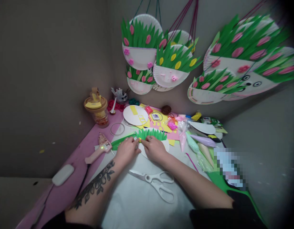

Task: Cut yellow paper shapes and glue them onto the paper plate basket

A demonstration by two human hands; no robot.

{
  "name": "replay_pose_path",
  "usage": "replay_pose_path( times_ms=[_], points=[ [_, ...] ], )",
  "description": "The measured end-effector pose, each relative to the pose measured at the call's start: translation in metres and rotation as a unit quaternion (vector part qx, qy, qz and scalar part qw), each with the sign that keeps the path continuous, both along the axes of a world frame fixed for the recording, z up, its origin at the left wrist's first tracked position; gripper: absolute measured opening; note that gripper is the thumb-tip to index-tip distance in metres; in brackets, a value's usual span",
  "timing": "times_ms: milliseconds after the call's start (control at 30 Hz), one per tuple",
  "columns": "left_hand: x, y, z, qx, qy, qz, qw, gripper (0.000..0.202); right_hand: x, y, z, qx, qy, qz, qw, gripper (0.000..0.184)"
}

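Note:
Both my hands rest close together on a white paper-plate half [166, 147] topped with a strip of green paper grass [151, 134]. My left hand [126, 150] has its fingers curled and pinched at the plate's left edge, where a small yellow piece [139, 139] shows between the two hands. My right hand [153, 148] presses down on the plate with bent fingers just below the grass. What the fingertips hold is too small to make out. White scissors [156, 183] lie open on the table just in front of my wrists.
A pink glue gun [99, 149] lies left of my hands, with a white oval case [63, 174] nearer the table edge. A jar [98, 109], a white plate [135, 115], coloured paper scraps and piping-bag shapes [201, 141] crowd the back. Finished flower plates [142, 43] hang on the wall.

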State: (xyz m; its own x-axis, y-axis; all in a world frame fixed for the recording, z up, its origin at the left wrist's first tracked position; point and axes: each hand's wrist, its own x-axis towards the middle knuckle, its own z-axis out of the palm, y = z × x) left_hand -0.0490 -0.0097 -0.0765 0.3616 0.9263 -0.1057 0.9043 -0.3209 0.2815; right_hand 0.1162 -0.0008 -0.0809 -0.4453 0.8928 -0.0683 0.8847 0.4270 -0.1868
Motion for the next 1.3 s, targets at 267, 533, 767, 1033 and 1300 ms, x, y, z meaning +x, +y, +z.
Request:
replay_pose_path(
  times_ms=[267, 533, 767, 1033, 1300],
  points=[
    [-0.001, 0.000, 0.000, 0.018, -0.009, 0.009, 1.000, 0.046, 0.007, 0.006, 0.004, 0.027, 0.026, -0.043, 0.998, 0.034],
    [0.000, -0.001, -0.001, 0.022, -0.012, 0.002, 1.000, 0.044, 0.005, 0.006, 0.003, 0.023, 0.046, -0.030, 0.998, 0.030],
    [0.000, -0.001, 0.001, 0.011, -0.012, 0.006, 1.000, 0.037, 0.001, 0.004, -0.001, 0.017, 0.042, -0.026, 0.999, 0.031],
    [0.000, -0.001, 0.004, 0.018, -0.013, 0.004, 1.000, 0.028, 0.001, 0.008, 0.000, 0.004, 0.043, -0.026, 0.999, 0.032],
    [-0.008, 0.003, 0.007, 0.031, -0.030, 0.017, 0.999, 0.028, 0.010, 0.010, -0.001, 0.020, 0.078, -0.056, 0.995, 0.034]
  ],
)
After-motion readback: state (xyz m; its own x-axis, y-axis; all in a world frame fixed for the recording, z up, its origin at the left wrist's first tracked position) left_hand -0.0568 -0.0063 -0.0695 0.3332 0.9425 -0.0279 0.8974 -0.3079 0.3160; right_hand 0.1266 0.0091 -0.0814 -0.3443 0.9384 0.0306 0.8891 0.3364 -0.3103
